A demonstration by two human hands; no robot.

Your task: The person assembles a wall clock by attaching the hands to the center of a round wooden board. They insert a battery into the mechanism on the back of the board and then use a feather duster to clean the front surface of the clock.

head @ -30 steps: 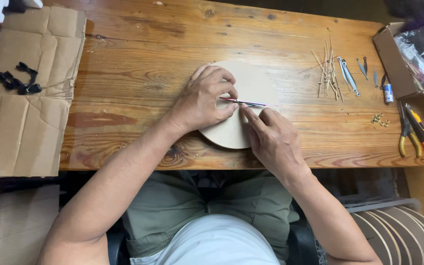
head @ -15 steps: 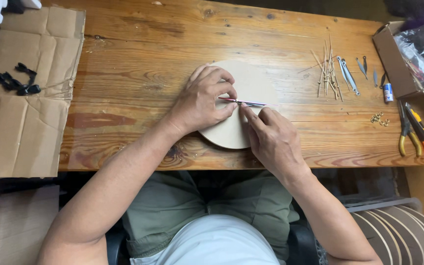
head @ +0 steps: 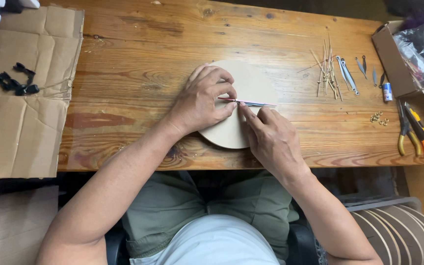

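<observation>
- Left hand (head: 203, 100) lies flat on a round pale wooden disc (head: 251, 83) at the middle of the wooden table (head: 138, 59), fingers curled, thumb and forefinger pinched on the left end of a thin pink-and-silver strip (head: 249, 102).
- Right hand (head: 271, 140) sits just right of the left hand and below the strip, forefinger tip pressed down on the strip near its middle; other fingers folded, nothing gripped in the palm.
- Strip lies roughly level across the disc's centre, right end pointing toward the tools.
- Disc's near edge overhangs toward the table's front edge, partly hidden under both hands.
- Right of the disc, apart from it: bundle of thin wooden sticks (head: 326, 68), then several small metal blades (head: 347, 73).
- Far right: open cardboard box holding a clear plastic bag (head: 408, 54), small brass rings (head: 379, 118), yellow-handled pliers (head: 404, 135), orange-and-black utility knife (head: 420, 130).
- Left: flattened cardboard sheet (head: 25, 113) with small black clips (head: 14, 83) on it.
</observation>
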